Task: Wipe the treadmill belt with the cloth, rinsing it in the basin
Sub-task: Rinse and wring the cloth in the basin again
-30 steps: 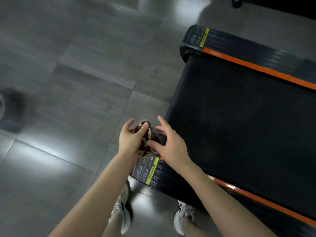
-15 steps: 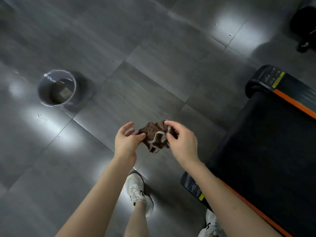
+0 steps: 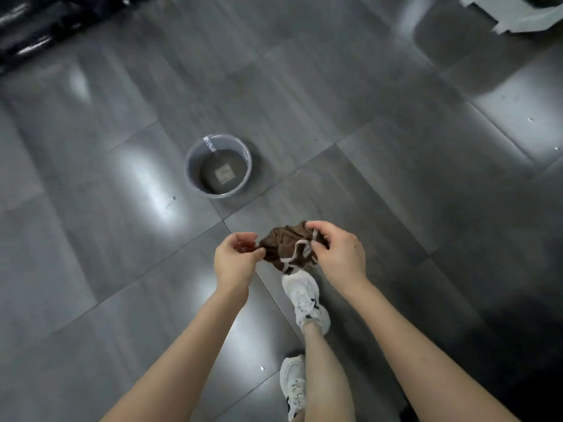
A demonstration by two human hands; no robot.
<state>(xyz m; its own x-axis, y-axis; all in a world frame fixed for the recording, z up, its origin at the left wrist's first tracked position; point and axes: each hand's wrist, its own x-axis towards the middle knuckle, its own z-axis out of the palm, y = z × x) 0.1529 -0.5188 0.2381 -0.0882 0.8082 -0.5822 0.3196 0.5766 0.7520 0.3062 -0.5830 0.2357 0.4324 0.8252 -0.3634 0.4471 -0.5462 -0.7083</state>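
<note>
**Carry the cloth to the basin and rinse it**

You grip the brown, white-edged cloth [image 3: 283, 243] bunched between both hands. Your left hand [image 3: 234, 257] pinches one corner with thumb and fingertips; your right hand [image 3: 341, 254] curls round the other side, with the trim looped over its fingers. The cloth hangs in the air above your leading white shoe [image 3: 304, 296], touching nothing else.

The grey basin [image 3: 192, 169] stands on the floor ahead and a little to your left, apart from you, with murky water low inside it. By my reading, the rinse is the step in hand. Gather the loose trim into your grip so nothing trails. Then lower the cloth straight down inside the rim, not across it, and wring it low over the water so drips land in the basin.

The tiles [image 3: 396, 193] around the basin are glossy, so tread flat. A dark glossy shape [image 3: 30, 19] lies far off at upper left. The treadmill belt is not clearly in view.
</note>
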